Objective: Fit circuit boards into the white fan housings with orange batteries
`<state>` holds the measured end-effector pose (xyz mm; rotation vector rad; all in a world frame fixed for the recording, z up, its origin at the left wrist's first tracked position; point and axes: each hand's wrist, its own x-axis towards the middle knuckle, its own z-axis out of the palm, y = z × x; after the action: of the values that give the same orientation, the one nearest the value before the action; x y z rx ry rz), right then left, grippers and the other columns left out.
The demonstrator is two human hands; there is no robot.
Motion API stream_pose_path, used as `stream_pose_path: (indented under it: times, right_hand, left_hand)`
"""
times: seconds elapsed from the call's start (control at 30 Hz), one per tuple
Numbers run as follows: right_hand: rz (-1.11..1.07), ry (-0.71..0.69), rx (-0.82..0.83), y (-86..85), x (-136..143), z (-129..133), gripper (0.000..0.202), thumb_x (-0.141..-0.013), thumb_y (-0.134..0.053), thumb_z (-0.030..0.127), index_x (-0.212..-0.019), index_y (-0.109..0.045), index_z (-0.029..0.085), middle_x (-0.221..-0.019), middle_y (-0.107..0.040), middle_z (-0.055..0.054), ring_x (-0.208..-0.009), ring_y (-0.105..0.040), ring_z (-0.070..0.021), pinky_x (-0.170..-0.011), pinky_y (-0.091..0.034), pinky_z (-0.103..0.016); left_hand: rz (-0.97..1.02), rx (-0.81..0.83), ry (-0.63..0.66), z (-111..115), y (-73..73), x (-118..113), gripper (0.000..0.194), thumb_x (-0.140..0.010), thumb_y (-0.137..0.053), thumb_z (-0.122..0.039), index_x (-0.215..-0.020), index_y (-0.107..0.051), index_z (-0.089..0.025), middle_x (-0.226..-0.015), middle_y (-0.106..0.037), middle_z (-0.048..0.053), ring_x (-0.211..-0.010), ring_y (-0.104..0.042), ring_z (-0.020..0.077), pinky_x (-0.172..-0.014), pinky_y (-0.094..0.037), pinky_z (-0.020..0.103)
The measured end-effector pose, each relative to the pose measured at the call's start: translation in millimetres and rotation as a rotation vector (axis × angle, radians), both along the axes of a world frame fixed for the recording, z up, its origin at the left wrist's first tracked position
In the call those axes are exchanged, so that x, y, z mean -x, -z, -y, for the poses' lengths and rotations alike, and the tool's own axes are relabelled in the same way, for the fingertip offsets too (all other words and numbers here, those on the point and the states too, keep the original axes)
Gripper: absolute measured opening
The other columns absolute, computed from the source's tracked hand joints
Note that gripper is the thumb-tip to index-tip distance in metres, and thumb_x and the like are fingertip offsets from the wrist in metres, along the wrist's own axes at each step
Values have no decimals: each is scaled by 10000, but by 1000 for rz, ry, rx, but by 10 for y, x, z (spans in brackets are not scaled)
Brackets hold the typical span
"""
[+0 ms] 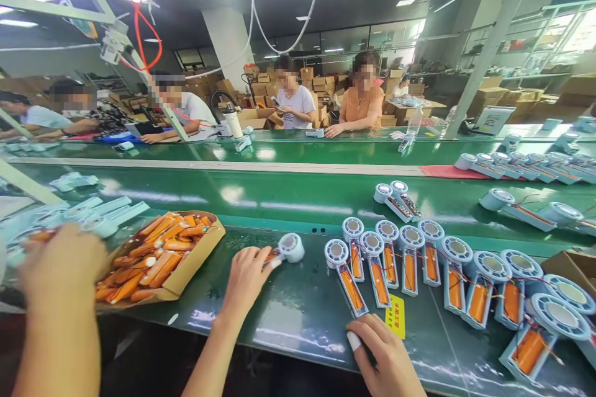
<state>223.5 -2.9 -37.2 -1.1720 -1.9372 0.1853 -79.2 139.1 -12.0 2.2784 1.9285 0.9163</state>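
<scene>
My left hand (pixel 249 276) is closed around the handle of a pale blue handheld fan (pixel 292 248), its round head pointing right, just above or on the green table. Part of an orange battery cell shows by the fingers; the rest of the handle is hidden. My right hand (pixel 384 353) rests low on the table, thumb and fingers apart, at the lower end of a fan housing (pixel 351 288) with an orange cell in its handle. Both thumbs have white covers. Several similar open fans (pixel 410 254) with orange cells and thin wires lie in a row.
A cardboard tray (pixel 198 263) of orange cells stands at left; a co-worker's blurred arm (pixel 60 291) reaches beside it, near light blue shells (pixel 112 214). A yellow card (pixel 395 316) lies under the row. A green conveyor (pixel 279 189) runs behind; people sit across. A cardboard box (pixel 572 267) is at right.
</scene>
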Motion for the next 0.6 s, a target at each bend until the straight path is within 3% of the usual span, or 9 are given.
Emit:
stream_pose_path:
  times: [0.1, 0.2, 0.27, 0.33, 0.4, 0.5, 0.6]
  right_hand:
    - [-17, 49, 12, -66, -64, 31, 206, -938, -457, 144, -1001, -627, 242, -841, -719, -42, -709, -709, -185, -626, -583, -261]
    - [-35, 101, 35, -120, -146, 76, 204, -953, -455, 155, -1010, -628, 246, -846, -720, -35, -715, -711, -180, -631, -578, -257]
    - [-50, 135, 60, -140, -178, 104, 203, -968, -449, 169, -1015, -631, 244, -859, -720, -40, -738, -711, -185, -643, -576, -263]
    - [-61, 157, 88, -153, -180, 119, 205, -983, -441, 181, -1011, -635, 239, -863, -717, -46, -759, -707, -189, -659, -573, -271]
    - [-60, 172, 106, -168, -179, 111, 214, -992, -435, 185, -1019, -642, 233, -885, -718, -54, -790, -703, -189, -682, -568, -273]
    - [-26, 245, 76, -223, -337, 41, 248, -997, -422, 200, -1081, -655, 215, -929, -725, -74, -842, -693, -195, -730, -557, -285]
    - [30, 620, 107, -364, -935, -47, 286, -995, -422, 274, -1105, -671, 188, -987, -729, -95, -877, -685, -201, -805, -544, -309]
  left_hand:
    - [4, -89, -181, 16, 14, 85, 372, -911, -481, -403, -1105, -700, -173, -953, -671, 165, -1037, -594, 366, -974, -433, 553]
    - [55, -186, -298, 165, 8, -152, 466, -957, -440, -411, -1290, -587, -120, -1316, -538, 249, -1311, -427, 435, -1068, -323, 646]
    - [166, -191, -235, 284, 2, -490, 447, -955, -464, -432, -1254, -599, -129, -1391, -498, 242, -1371, -386, 431, -1121, -288, 638]
    - [299, -103, -62, 346, 8, -891, 444, -952, -467, -449, -1245, -586, -136, -1301, -576, 218, -1300, -501, 374, -1110, -375, 564]
    - [342, -20, 55, 320, 30, -1262, 475, -950, -474, -469, -1320, -528, -176, -1301, -611, 161, -1197, -609, 287, -1026, -498, 447]
    - [384, 86, 177, 189, 64, -1635, 597, -883, -548, -499, -1370, -488, -159, -1371, -593, 157, -1238, -603, 268, -1032, -508, 404]
    - [433, 165, 236, 77, 77, -1782, 641, -809, -582, -514, -1329, -527, -143, -1334, -622, 182, -1244, -597, 322, -1070, -471, 477]
